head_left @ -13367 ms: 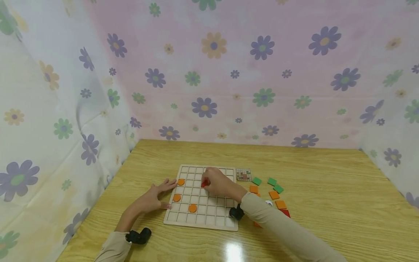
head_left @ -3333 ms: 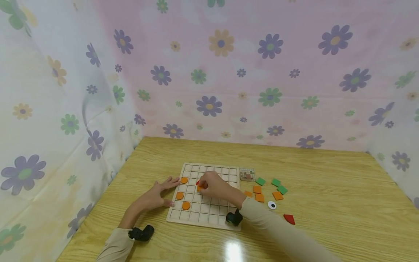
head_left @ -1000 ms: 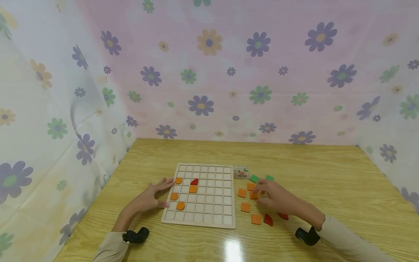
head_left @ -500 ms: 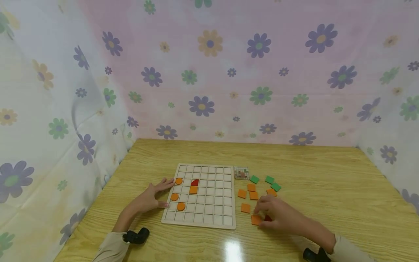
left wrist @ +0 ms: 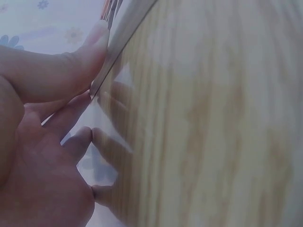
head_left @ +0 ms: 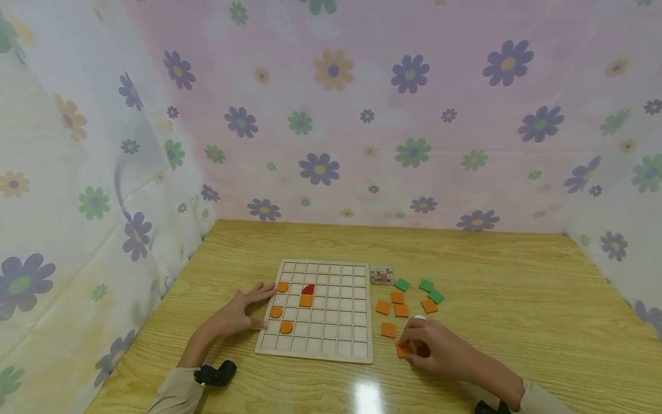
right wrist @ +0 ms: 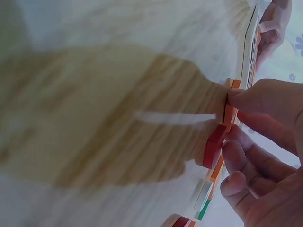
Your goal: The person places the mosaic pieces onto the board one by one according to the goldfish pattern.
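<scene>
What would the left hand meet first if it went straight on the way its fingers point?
Most likely the wooden grid board: its near edge lies right at the left hand's fingertips, though exact contact there is hard to judge.

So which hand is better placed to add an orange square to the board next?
Probably the right hand: it pinches an orange square, while the left hand touches the board at its left edge.

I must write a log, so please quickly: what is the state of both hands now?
Left hand: open, touching the board.
Right hand: closed, pinching an orange square tile.
</scene>
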Demonstrator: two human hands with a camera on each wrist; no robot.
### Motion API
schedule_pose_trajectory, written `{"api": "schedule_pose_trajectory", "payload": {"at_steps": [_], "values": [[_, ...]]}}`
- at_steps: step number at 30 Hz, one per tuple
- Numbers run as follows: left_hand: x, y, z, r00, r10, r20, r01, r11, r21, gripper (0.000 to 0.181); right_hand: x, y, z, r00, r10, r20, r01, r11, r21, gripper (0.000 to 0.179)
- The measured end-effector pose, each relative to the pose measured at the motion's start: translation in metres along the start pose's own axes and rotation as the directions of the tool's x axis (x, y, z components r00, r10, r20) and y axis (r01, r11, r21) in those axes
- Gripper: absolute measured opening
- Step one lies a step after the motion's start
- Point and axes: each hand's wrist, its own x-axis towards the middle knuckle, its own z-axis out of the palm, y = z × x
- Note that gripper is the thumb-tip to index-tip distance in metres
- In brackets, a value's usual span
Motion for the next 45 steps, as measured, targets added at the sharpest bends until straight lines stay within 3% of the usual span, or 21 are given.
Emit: {"api": "schedule_pose_trajectory", "payload": {"at_steps": [9, 19, 25, 31, 34, 40, 45], "values": [[0.001, 0.001, 0.0, 1.0, -0.009, 0.004, 0.009, 1.0, 0.007, 0.079, 0.003, 0.0, -0.002, 0.999, 0.041, 0.012, -0.041, 0.999, 0.021, 0.018], [0.001, 0.0, 0.001, 1.0, -0.005, 0.002, 0.005, 1.0, -0.009, 0.08, 0.0, 0.005, -0.008, 0.998, 0.056, -0.001, -0.056, 0.998, -0.023, 0.017], [0.0, 0.001, 0.0, 1.0, -0.001, -0.001, 0.001, 1.0, -0.005, 0.078, -0.012, 0.009, -0.021, 0.997, 0.076, -0.014, -0.077, 0.996, -0.046, 0.017], [-0.002, 0.004, -0.001, 1.0, 0.005, -0.005, -0.005, 1.0, -0.016, 0.078, -0.028, 0.017, -0.033, 0.987, 0.16, -0.023, -0.162, 0.977, -0.141, 0.021], [-0.003, 0.004, -0.002, 1.0, -0.003, -0.008, 0.003, 1.0, -0.004, 0.078, -0.03, 0.022, -0.035, 0.989, 0.14, -0.051, -0.146, 0.98, -0.137, 0.021], [-0.001, 0.001, -0.002, 1.0, -0.008, -0.008, 0.008, 1.0, 0.008, 0.078, -0.021, 0.029, -0.029, 0.99, 0.096, -0.104, -0.105, 0.991, -0.084, 0.025], [0.0, 0.001, 0.0, 1.0, 0.003, -0.002, -0.003, 1.0, 0.005, 0.078, -0.007, 0.033, -0.024, 0.992, 0.098, -0.081, -0.105, 0.99, -0.09, 0.029]]}}
